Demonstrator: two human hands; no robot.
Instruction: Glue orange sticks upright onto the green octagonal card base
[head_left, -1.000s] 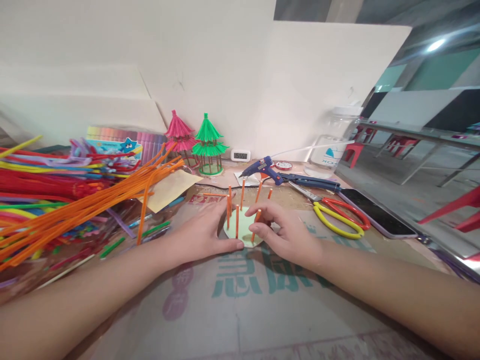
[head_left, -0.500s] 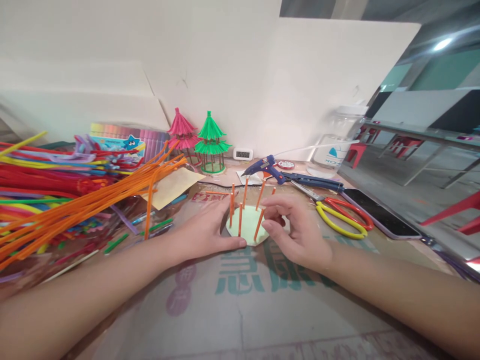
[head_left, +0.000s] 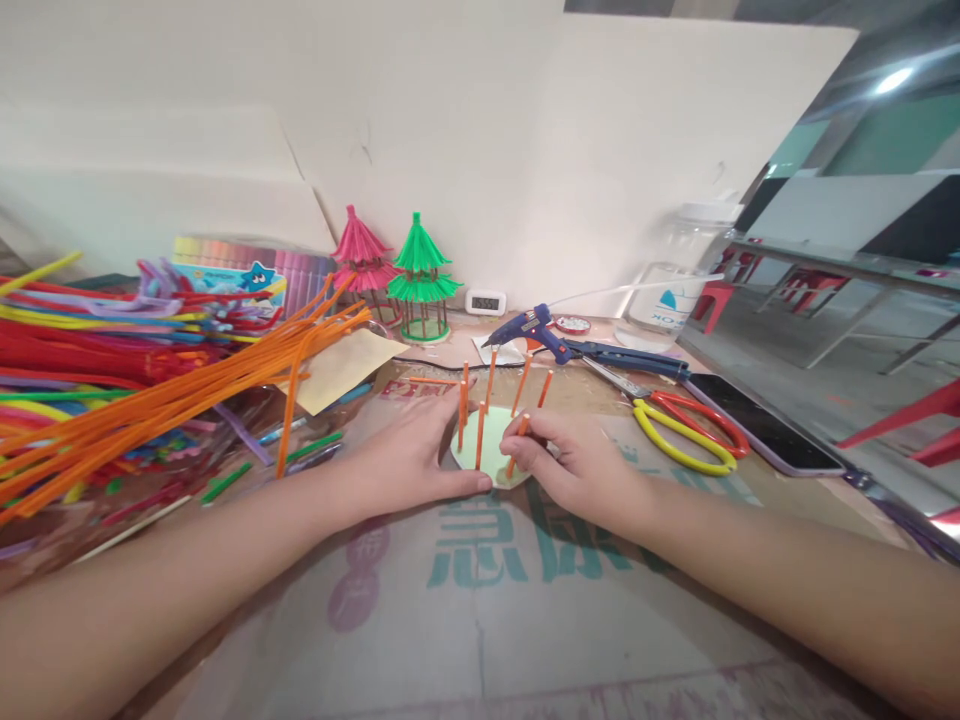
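A pale green card base (head_left: 491, 436) lies on the table with several thin orange sticks standing up from it, most of them near its rim. My left hand (head_left: 409, 452) curves round the base's left side, thumb against the front edge and fingers by the left sticks, holding it. At the front right, my right hand (head_left: 574, 458) pinches an orange stick (head_left: 523, 428) between thumb and forefinger. That stick leans slightly to the right, and its foot is at the base. The other fingers of the right hand are curled and partly hidden.
Orange pipe cleaners (head_left: 225, 400) and other coloured ones crowd the left. Behind stand a green pagoda model (head_left: 420, 275), a pink one (head_left: 358, 250) and a small clock (head_left: 485, 302). A blue glue gun (head_left: 532, 330), scissors (head_left: 686, 440), a phone (head_left: 765, 425) and a plastic jar (head_left: 667, 290) lie rightward.
My right hand has moved slightly left and closed its thumb and forefinger on the front-right orange stick, which now stands more upright. My left hand stays at the base.
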